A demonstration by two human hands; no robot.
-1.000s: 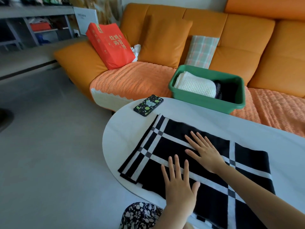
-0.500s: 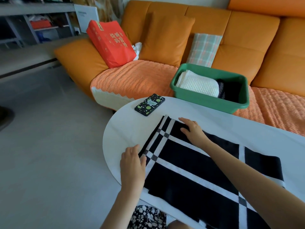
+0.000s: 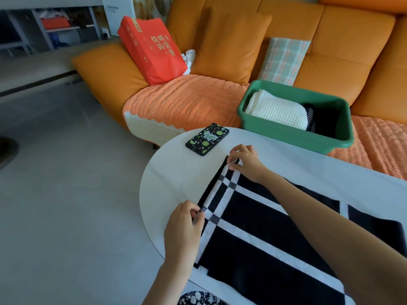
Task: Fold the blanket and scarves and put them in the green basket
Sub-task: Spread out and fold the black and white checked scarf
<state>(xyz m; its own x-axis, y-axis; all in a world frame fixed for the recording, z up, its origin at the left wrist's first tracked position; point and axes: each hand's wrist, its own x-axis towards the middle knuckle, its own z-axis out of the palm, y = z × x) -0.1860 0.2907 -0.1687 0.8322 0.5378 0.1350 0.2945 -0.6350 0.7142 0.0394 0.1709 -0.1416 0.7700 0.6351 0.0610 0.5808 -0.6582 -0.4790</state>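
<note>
A black scarf with white stripes lies flat on the white table. My left hand pinches the scarf's near left corner. My right hand pinches its far left corner. Behind the table, on the sofa, stands the green basket. It holds a folded cream knitted blanket and a dark folded cloth beside it.
A phone in a black, green-dotted case lies on the table just beyond the scarf's left end. On the orange sofa are a red bag, an orange cushion and a plaid cushion. Grey floor lies to the left.
Both hands left the middle of the scarf, where they lay flat, and went to its left end. They now pinch the two left corners.
</note>
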